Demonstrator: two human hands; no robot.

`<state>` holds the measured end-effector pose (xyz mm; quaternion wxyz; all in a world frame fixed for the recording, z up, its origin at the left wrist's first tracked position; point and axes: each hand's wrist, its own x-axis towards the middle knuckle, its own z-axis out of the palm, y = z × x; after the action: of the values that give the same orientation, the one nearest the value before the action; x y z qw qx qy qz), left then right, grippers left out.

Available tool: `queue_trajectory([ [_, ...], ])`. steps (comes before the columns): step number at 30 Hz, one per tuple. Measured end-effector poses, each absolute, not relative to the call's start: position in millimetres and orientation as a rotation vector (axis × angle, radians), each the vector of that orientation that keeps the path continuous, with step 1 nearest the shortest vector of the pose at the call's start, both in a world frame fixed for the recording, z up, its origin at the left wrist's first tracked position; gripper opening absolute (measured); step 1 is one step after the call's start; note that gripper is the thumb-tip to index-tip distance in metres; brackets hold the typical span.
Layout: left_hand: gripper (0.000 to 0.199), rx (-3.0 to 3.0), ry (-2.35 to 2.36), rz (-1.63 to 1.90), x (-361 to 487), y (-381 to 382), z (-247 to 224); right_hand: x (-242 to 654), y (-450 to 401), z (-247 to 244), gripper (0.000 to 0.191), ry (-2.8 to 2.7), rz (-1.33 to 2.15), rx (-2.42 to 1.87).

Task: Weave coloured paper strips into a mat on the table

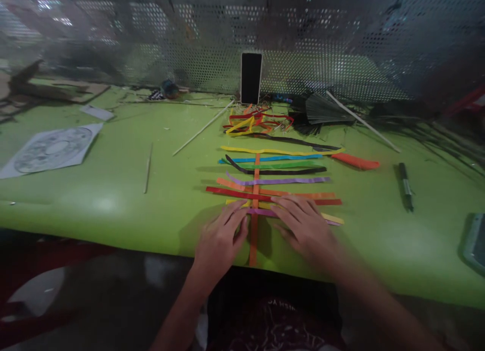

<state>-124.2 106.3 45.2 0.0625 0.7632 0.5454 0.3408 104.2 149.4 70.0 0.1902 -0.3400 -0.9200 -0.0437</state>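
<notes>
Several coloured strips lie crosswise along an upright orange strip (253, 240) on the green table. My left hand (223, 235) rests at the left ends of the lowest strips, fingers spread, its fingertips by the purple strip (265, 213). On the other side of the orange strip, my right hand (305, 224) has its fingers apart over the purple and yellow strips, its fingertips at the red strip (231, 192). Farther up lie a lilac strip (288, 181), a black strip (299, 172), a green one, a blue one and a long yellow strip (280, 151).
A phone (251, 78) stands upright at the back, behind a tangle of strips (253, 122). An orange-red knife (356, 161) and a black marker (406, 187) lie right. Left are a thin stick (148, 169) and a printed paper (53, 148). A perforated metal screen (212, 33) stands behind.
</notes>
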Motion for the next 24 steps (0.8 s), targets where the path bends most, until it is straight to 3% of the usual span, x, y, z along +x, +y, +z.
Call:
queue_trajectory([
  [9, 0.024, 2.527, 1.542, 1.119, -146, 121, 91, 179, 205, 137, 0.023, -2.354, -0.166, -1.027],
  [16, 0.022, 2.813, 1.478, 0.696, -137, 194, 129, 190, 291, 112, 0.031, -2.520, -0.073, -1.072],
  [20, 0.023, 2.853, 1.443, 0.341, -120, 236, 133, 172, 299, 97, 0.025, -2.633, -0.044, -1.074],
  [24, 0.024, 2.809, 1.445, 0.295, -122, 274, 126, 171, 293, 87, 0.023, -2.646, -0.049, -1.087],
])
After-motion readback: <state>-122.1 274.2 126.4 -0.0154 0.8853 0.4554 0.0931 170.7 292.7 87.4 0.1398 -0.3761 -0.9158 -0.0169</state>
